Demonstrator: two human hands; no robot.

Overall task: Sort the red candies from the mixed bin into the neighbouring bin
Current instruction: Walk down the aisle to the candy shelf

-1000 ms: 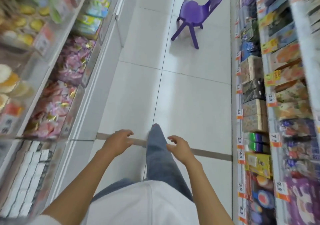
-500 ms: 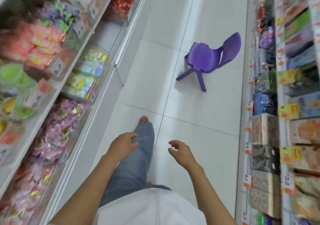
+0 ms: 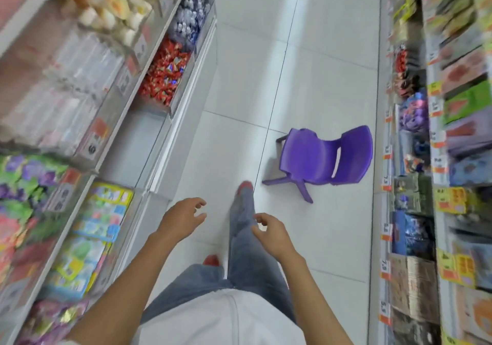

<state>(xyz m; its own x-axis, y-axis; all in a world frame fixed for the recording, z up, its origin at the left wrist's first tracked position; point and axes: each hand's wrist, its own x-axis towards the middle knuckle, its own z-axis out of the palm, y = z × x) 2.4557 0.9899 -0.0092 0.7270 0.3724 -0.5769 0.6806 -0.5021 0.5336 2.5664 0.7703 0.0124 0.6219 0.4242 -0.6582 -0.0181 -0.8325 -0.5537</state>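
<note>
Red candies (image 3: pixel 165 73): heaped in clear-fronted bin (image 3: pixel 184 89), lower tier of L shelving (image 3: pixel 170 142), well ahead of both hands. Adjoining bin (image 3: pixel 190 17) on the far side holds small white-purple items; blurred, prob. bottles. L hand (image 3: pixel 181 218): over the floor, fingers apart, loosely curled, gripping nothing. R hand (image 3: pixel 271 234): just beside jeans leg (image 3: pixel 242 246), fingers apart, loosely curled, nothing held. Hands apart from each other. Purple plastic chair (image 3: pixel 324 158) stands on white tile floor (image 3: pixel 306 65) near R shelving (image 3: pixel 415 211) of packaged goods.
</note>
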